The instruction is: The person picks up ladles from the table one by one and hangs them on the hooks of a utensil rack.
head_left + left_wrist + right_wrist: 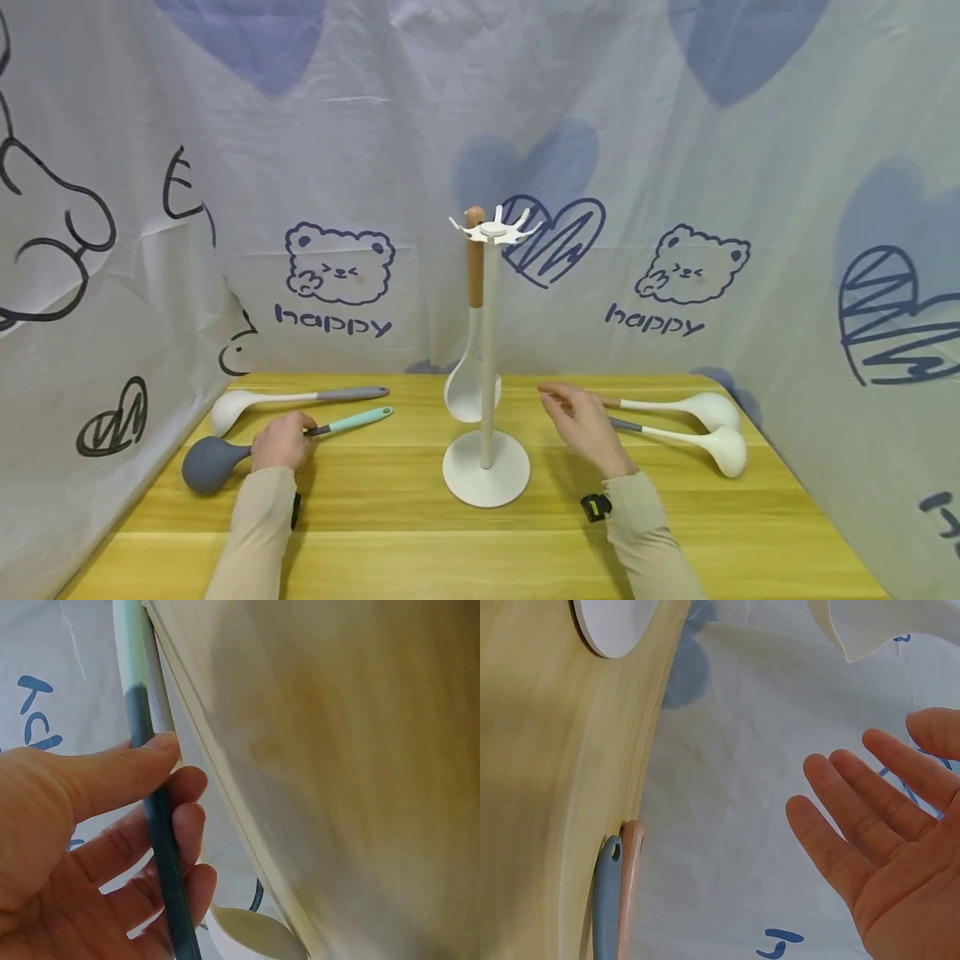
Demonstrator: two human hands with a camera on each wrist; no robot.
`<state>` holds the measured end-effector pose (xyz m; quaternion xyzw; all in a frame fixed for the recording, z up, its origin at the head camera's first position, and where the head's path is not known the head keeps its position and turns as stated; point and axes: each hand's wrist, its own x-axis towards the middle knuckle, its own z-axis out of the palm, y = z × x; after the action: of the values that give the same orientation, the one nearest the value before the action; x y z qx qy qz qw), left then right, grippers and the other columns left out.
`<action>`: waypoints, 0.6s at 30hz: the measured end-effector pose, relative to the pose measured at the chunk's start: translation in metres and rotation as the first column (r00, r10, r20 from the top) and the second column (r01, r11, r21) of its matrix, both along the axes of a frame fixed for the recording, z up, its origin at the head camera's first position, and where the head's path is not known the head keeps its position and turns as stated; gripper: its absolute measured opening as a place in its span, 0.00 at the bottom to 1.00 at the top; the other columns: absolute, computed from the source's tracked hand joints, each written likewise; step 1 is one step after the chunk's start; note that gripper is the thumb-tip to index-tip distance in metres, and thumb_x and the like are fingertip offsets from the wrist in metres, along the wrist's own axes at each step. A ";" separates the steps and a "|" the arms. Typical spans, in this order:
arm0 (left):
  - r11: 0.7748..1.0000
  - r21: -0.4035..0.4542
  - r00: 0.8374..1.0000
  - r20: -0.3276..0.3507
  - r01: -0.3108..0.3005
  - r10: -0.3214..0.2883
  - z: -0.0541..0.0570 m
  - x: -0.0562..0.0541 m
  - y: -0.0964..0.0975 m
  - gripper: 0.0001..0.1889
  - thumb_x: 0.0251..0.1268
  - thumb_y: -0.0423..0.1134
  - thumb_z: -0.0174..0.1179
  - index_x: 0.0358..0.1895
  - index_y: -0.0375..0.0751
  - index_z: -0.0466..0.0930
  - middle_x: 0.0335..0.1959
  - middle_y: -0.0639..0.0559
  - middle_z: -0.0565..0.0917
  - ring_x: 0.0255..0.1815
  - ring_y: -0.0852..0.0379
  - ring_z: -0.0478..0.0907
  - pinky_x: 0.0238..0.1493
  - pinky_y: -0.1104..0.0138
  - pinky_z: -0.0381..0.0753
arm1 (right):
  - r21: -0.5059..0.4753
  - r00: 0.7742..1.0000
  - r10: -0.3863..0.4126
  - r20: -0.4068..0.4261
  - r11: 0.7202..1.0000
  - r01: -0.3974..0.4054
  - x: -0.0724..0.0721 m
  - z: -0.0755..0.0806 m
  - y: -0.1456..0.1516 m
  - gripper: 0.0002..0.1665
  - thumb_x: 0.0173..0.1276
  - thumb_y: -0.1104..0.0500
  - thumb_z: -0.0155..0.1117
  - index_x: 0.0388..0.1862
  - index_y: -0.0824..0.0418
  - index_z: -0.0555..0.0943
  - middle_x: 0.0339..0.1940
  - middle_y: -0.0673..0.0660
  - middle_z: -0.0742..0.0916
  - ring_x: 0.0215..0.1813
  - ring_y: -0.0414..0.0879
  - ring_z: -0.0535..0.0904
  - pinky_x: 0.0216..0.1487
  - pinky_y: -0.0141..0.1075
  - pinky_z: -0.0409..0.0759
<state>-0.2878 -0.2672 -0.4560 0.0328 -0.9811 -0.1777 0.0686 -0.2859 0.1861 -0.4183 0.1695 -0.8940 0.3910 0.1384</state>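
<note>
Head view: a big yellow table [390,542] with a tall white stand [488,358] in the middle. A brown-handled ladle [462,396] hangs on it. The dark ladle [210,465] is on the left; two white ladles [727,450] lie on the right. The left hand [281,442] pinches the dark ladle with thumb and fingers. The right hand [588,429], near the white ladles, has fingers spread a bit.

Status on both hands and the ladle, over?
Left hand grips teal-handled ladle. Right hand empty. White stand upright between hands, wooden-handled ladle hanging on it.
</note>
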 end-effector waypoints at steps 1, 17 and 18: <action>1.000 -0.004 1.000 0.000 0.000 0.000 0.001 0.000 0.000 0.13 0.61 0.30 0.64 0.49 0.38 0.85 0.43 0.33 0.86 0.35 0.37 0.81 0.32 0.46 0.79 | -0.002 1.000 0.002 0.001 1.000 -0.002 0.000 0.000 0.000 0.20 0.77 0.53 0.53 0.62 0.60 0.78 0.59 0.61 0.84 0.56 0.54 0.83 0.58 0.48 0.82; 0.998 0.040 0.979 -0.202 0.044 -0.035 0.035 0.001 0.019 0.14 0.70 0.35 0.59 0.56 0.40 0.83 0.43 0.34 0.86 0.31 0.41 0.81 0.23 0.54 0.76 | 0.046 0.998 0.001 -0.067 0.999 0.002 -0.001 0.005 0.004 0.21 0.76 0.54 0.55 0.63 0.60 0.78 0.57 0.60 0.85 0.52 0.53 0.85 0.54 0.49 0.84; 0.998 0.046 0.975 -0.220 0.043 -0.032 0.035 0.002 0.020 0.14 0.70 0.35 0.59 0.55 0.40 0.83 0.43 0.34 0.86 0.31 0.40 0.81 0.23 0.53 0.76 | 0.052 0.997 0.007 -0.073 0.999 -0.003 -0.001 0.006 0.003 0.21 0.76 0.54 0.55 0.63 0.61 0.78 0.57 0.60 0.85 0.53 0.54 0.85 0.53 0.50 0.84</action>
<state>-0.2859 -0.2471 -0.4209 -0.0038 -0.9633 -0.2061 0.1720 -0.2873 0.1888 -0.4127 0.1896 -0.8976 0.3618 0.1656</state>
